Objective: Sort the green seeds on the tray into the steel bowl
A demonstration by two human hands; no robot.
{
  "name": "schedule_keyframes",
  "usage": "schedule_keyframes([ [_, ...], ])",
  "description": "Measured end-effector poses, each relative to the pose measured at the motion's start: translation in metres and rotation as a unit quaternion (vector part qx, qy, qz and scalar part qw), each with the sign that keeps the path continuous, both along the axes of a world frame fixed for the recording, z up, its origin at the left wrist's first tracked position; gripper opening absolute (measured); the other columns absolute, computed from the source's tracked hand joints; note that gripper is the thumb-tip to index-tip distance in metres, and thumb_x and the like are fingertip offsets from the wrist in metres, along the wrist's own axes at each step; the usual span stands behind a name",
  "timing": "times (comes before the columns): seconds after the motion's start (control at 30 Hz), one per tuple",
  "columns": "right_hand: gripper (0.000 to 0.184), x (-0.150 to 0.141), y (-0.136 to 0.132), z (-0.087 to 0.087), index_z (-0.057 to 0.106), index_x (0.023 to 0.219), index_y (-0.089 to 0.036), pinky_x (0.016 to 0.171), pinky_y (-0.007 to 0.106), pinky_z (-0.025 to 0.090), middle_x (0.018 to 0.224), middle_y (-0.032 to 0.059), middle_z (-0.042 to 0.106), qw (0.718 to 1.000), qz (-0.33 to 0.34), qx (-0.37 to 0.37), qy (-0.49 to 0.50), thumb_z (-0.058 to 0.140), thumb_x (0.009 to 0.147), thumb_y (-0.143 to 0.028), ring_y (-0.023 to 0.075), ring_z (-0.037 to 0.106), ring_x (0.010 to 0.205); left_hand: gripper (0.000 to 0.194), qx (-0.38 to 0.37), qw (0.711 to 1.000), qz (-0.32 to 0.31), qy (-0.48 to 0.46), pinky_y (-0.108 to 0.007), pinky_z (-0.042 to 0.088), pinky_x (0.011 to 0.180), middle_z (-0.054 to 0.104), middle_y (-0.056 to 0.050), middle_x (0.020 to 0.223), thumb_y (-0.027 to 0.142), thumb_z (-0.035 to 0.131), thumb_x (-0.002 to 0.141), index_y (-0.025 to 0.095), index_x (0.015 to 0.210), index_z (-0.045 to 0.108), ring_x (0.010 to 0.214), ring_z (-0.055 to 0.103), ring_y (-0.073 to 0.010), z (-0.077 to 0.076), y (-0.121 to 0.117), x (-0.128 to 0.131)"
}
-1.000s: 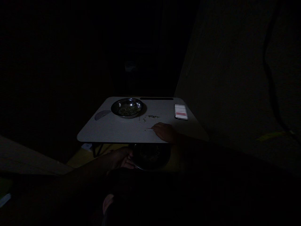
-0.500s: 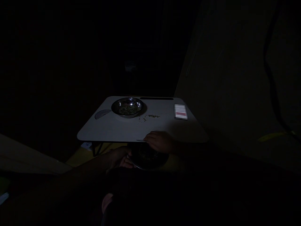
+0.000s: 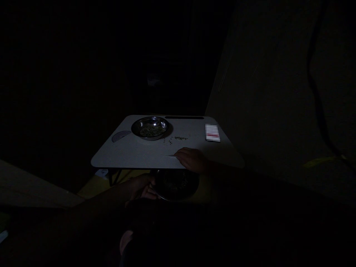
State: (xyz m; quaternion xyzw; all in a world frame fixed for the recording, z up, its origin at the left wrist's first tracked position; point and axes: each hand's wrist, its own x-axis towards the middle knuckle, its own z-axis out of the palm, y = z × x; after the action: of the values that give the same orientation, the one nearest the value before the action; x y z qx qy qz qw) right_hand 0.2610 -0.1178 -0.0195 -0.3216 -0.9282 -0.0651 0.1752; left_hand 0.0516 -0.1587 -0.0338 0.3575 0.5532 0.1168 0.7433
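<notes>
My left hand (image 3: 146,187) grips the left rim of a dark metal bowl (image 3: 178,189), held just below the table's front edge. Some small pale bits lie inside it, too dim to name. Closed around a thin, pale, flat piece like a card (image 3: 171,155), my right hand (image 3: 191,159) rests over the front of the white table (image 3: 133,155). Beyond the card lies a loose scatter of small greenish grains (image 3: 180,138). Further back on the left stands a shiny steel bowl (image 3: 150,136) with many similar grains (image 3: 152,131) in it.
A blurred white phone-like rectangle with a red band (image 3: 212,132) lies at the table's right. A grey half-round print (image 3: 121,136) marks the left side, and a dark slot (image 3: 184,117) runs along the back edge. A wall rises at right; the room is very dark.
My right hand swept the card toward me to the front edge above the lower bowl, then moved back over the table. A single grain near the card is gone. My left hand stayed put.
</notes>
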Motion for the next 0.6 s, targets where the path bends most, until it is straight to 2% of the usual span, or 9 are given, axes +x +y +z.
schedule_keyframes([
  [0.33, 0.026, 0.017, 0.046, -0.017, 0.048, 0.091, -0.016, 0.067, 0.025, 0.035, 0.088, 0.0045, 0.053, 0.984, -0.177, 0.027, -0.012, 0.026, 0.077, -0.018, 0.0132, 0.045, 0.082, 0.016, 0.016, 1.0, -0.009, -0.01, -0.027, 0.042, 0.05, 0.058, -0.003, 0.054, 0.018, 0.04, 0.051, 0.016, 0.065, 0.047, 0.055, 0.056, -0.0171, -0.011, 0.002, -0.004],
  [0.6, 0.029, 0.023, 0.067, -0.026, 0.045, 0.099, -0.018, 0.072, 0.026, 0.033, 0.098, 0.0033, 0.05, 0.982, -0.185, 0.027, -0.016, 0.029, 0.075, -0.016, 0.0136, 0.041, 0.09, 0.013, 0.0, 1.0, -0.016, -0.022, -0.026, 0.042, 0.053, 0.058, -0.004, 0.053, 0.018, 0.04, 0.051, 0.015, 0.062, 0.046, 0.055, 0.057, -0.0162, -0.008, 0.001, -0.005],
])
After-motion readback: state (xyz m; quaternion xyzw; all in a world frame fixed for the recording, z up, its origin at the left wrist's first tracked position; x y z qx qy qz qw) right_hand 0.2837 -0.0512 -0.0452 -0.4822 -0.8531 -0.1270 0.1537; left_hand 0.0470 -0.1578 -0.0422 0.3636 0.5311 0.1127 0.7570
